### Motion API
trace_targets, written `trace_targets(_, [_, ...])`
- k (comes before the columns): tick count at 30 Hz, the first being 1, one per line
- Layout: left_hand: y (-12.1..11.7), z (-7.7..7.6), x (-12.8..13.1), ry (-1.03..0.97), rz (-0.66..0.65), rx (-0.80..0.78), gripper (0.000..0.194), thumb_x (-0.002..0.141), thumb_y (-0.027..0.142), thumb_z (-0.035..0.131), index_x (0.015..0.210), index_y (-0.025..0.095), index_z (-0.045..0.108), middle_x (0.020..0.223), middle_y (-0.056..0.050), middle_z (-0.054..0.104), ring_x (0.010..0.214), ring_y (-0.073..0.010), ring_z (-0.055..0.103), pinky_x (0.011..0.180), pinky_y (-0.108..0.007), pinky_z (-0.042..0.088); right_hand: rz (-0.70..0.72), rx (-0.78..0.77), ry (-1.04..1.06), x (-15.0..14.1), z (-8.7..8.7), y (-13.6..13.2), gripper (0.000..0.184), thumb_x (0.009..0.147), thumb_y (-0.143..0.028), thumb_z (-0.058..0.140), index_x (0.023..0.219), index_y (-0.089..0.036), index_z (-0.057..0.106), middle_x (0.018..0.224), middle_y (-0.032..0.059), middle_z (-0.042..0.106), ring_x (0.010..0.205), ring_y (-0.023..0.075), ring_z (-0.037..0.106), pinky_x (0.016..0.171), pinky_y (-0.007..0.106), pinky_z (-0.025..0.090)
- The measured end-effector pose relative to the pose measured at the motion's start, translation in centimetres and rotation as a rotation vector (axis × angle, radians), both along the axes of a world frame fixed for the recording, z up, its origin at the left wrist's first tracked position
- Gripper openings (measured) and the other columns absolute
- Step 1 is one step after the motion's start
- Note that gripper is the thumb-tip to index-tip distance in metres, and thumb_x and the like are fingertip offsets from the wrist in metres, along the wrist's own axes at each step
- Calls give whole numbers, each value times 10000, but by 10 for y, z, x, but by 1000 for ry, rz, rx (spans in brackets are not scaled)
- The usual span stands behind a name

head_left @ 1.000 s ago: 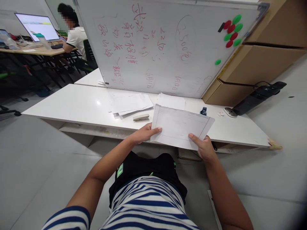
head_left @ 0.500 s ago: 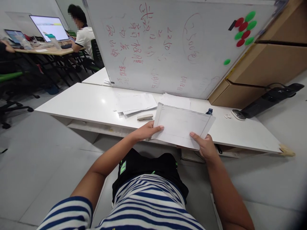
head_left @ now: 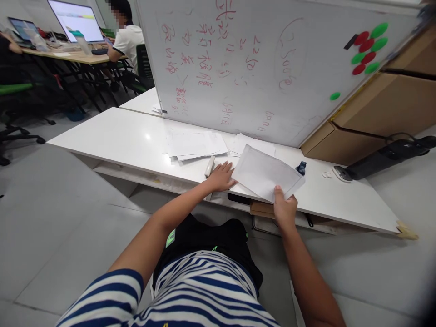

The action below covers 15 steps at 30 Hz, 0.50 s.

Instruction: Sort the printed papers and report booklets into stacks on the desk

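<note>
My right hand (head_left: 285, 206) pinches the near right corner of some white paper sheets (head_left: 265, 170), thumb on top. The sheets tilt over the front part of the white desk. My left hand (head_left: 222, 177) lies open, palm down at the desk edge, fingers stretched out near the left side of the sheets. Close beside it, a pale stapler (head_left: 210, 166) points away from me. Whether the hand touches the stapler I cannot tell.
Loose papers (head_left: 197, 144) and a second stack (head_left: 257, 144) lie behind on the desk (head_left: 112, 136). A whiteboard (head_left: 238, 100) stands along its back. To the right are a dark blue object (head_left: 301, 168), earbuds (head_left: 326, 175), a mouse (head_left: 341, 174), a black bottle (head_left: 391, 154) and boxes (head_left: 391, 100).
My left hand has let go of the sheets and come down flat on the desk by the stapler, which has turned. The sheets, held in my right hand, have rotated and shifted slightly right.
</note>
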State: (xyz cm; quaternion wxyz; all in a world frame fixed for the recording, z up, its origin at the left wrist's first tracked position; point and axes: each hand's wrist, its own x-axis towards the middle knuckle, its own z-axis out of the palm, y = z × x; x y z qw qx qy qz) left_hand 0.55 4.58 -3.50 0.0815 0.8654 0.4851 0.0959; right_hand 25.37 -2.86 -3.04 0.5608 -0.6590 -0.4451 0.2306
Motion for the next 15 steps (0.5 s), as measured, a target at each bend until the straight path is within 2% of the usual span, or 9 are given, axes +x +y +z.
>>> trace_targets(3, [2,0,3,7,22,-106,665,935,576,278,1339,100,505,1553,-157,276,1455,-307,159,1173,-463,114,24,62,25,-13,11,16,556,787,-530,597,1163,-120,610,1211,146,645,1175,265,570,1051,455,392])
trace_targets(6, [3,0,3,-19,31,-122,676,933,596,264,1407,144,431,1481,-149,413,1403,-314,284,1154,-488,141,136,122,83,-43,26,56,539,788,-506,593,1175,-130,590,1182,122,656,1118,240,594,1014,423,424])
trace_targets(8, [4,-2,3,-21,49,-133,717,925,611,272,1455,135,356,1497,-169,379,1397,-330,292,1149,-489,153,254,97,76,-76,36,91,482,787,-479,583,1121,-133,597,1104,109,679,1037,235,618,954,407,461])
trace_targets(11, [4,-4,4,-19,35,-119,743,926,599,286,1490,116,277,1563,-175,237,1445,-332,180,1164,-483,120,375,61,-51,-140,51,142,393,790,-396,562,1086,-139,574,1063,115,677,955,233,622,894,380,475])
trace_targets(15, [3,-3,4,-59,26,-77,700,914,541,371,1459,103,338,1529,-165,327,1424,-327,242,1164,-491,158,488,3,-265,-218,57,187,413,801,-308,558,1179,-151,496,1128,140,648,994,245,612,891,354,456])
